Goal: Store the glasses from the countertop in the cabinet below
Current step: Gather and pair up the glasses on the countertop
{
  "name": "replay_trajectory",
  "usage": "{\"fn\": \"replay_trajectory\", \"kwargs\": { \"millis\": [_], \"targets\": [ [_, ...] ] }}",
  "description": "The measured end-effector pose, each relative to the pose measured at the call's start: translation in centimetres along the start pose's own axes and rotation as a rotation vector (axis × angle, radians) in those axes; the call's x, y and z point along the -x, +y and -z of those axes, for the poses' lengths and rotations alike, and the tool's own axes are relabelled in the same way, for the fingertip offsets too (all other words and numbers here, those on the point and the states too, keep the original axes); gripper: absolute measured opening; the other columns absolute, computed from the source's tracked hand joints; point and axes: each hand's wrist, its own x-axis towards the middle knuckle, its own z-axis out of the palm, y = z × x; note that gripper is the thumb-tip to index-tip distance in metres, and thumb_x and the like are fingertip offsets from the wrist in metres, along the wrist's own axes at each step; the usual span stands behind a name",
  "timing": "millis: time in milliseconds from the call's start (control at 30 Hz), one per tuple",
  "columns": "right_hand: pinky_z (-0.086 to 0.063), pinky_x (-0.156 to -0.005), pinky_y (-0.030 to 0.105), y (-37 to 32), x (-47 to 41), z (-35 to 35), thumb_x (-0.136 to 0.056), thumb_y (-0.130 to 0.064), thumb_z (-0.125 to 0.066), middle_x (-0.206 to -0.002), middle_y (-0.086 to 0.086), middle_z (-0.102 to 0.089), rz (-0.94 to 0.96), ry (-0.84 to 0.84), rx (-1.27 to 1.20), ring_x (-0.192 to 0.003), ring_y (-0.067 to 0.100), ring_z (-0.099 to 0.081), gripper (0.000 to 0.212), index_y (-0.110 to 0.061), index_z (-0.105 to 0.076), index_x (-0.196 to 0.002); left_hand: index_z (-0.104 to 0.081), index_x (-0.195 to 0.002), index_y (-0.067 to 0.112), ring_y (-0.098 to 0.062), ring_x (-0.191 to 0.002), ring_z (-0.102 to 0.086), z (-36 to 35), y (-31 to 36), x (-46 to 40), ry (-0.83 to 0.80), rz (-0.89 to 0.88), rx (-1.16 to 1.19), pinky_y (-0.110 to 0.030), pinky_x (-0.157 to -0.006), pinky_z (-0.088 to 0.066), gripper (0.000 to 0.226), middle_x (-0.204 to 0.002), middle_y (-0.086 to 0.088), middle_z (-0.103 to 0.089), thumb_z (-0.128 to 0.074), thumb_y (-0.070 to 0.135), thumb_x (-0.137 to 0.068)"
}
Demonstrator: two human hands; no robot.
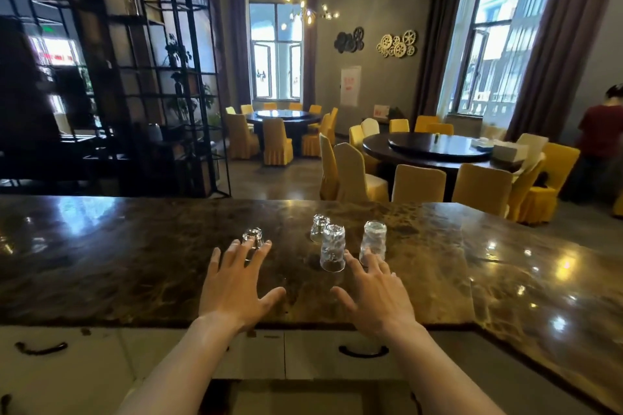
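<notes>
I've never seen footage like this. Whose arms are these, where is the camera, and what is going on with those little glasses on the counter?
There is no robot here: a person wears a wide-angle camera on the head, so this single picture looks forward and down along their own bare arms. The left hand and right hand are both stretched out with spread fingers above a dark marble countertop. Neither holds anything.

Four clear glasses stand upside down on the counter: a small glass just beyond the left fingertips, another small glass further back, and two taller glasses, the left one and the right one, near the right hand's fingertips. Whether any finger touches glass is hard to tell.

Below the counter edge are pale drawer fronts with dark handles. Behind is a dining room with round tables and yellow chairs.
</notes>
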Motion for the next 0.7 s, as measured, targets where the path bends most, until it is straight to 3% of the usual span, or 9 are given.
{"fn": "replay_trajectory", "kwargs": {
  "millis": [200,333,467,567,700],
  "targets": [
    [-0.026,-0.122,0.051,1.0,-9.8,-5.1,-0.094,-0.053,-0.058,-0.169,0.010,-0.007,0.015,-0.052,0.118,-0.155,0.031,-0.010,0.083,-0.032,-0.011,-0.160,-0.002,-0.157,0.038,-0.027,-0.152,0.006,-7.3,-4.5,-9.7,-0.098,-0.063,-0.081,-0.054,-0.121,0.003,0.091,-0.167,-0.001,-0.002,-0.040,0.079,-0.085],
    [-0.018,-0.123,0.053,0.3,-17.9,-7.7,-0.092,-0.038,-0.068,-0.170,0.010,0.000,0.070,-0.171,0.283,-0.156,0.033,0.000,0.090,-0.032,-0.009,-0.159,0.003,-0.157,0.037,-0.030,-0.151,0.017,-12.1,-8.0,-16.7,-0.245,-0.174,-0.140,-0.058,-0.117,0.012,0.093,-0.167,-0.002,0.007,-0.042,0.077,-0.086],
    [-0.007,-0.123,0.060,0.2,-24.2,-9.9,-0.092,-0.022,-0.067,-0.169,0.012,0.009,0.162,-0.224,0.444,-0.154,0.035,0.014,0.088,-0.031,-0.010,-0.158,0.003,-0.157,0.036,-0.032,-0.149,0.022,-15.7,-10.8,-22.6,-0.335,-0.303,-0.240,-0.060,-0.116,0.013,0.095,-0.166,-0.004,0.014,-0.052,0.070,-0.087],
    [-0.004,-0.121,0.062,1.1,-26.7,-11.7,-0.097,-0.024,-0.059,-0.169,0.013,0.012,0.209,-0.326,0.563,-0.153,0.036,0.017,0.079,-0.031,-0.010,-0.159,0.005,-0.157,0.036,-0.033,-0.149,0.021,-17.7,-11.7,-25.4,-0.467,-0.389,-0.285,-0.058,-0.119,0.006,0.102,-0.165,-0.004,0.019,-0.066,0.056,-0.086],
    [-0.017,-0.118,0.065,1.8,-29.0,-13.2,-0.101,-0.031,-0.054,-0.169,0.015,-0.002,0.231,-0.441,0.661,-0.154,0.041,0.000,0.062,-0.028,-0.024,-0.156,0.001,-0.158,0.033,-0.032,-0.152,0.007,-19.6,-11.8,-28.3,-0.579,-0.528,-0.378,-0.052,-0.122,-0.003,0.099,-0.167,-0.007,0.010,-0.070,0.025,-0.091]
  ]
}}
